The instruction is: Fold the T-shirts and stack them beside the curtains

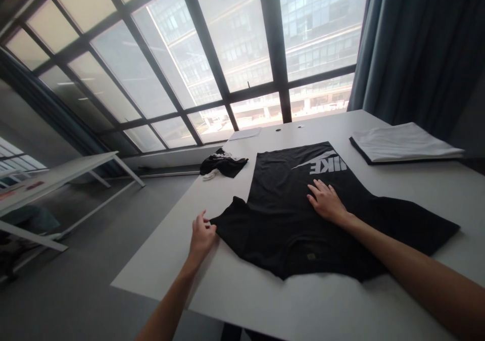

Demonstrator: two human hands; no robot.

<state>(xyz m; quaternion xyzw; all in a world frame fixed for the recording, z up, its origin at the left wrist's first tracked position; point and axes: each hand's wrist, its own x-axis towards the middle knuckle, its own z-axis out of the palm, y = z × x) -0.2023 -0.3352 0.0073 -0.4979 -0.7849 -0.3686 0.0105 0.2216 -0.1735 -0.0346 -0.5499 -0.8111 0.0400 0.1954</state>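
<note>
A black T-shirt with a white printed logo lies spread out on the white table, its collar toward me and its hem toward the window. My left hand pinches the end of the left-side sleeve near the table's left edge. Flat on the chest of the shirt, just below the print, rests my right hand, fingers spread and holding nothing. The right-side sleeve stretches out beyond my right forearm.
A folded white cloth lies on a dark one at the right rear. Crumpled black and white fabric sits by the far left edge. Another white table stands across the floor to the left. Windows and a dark curtain border the back.
</note>
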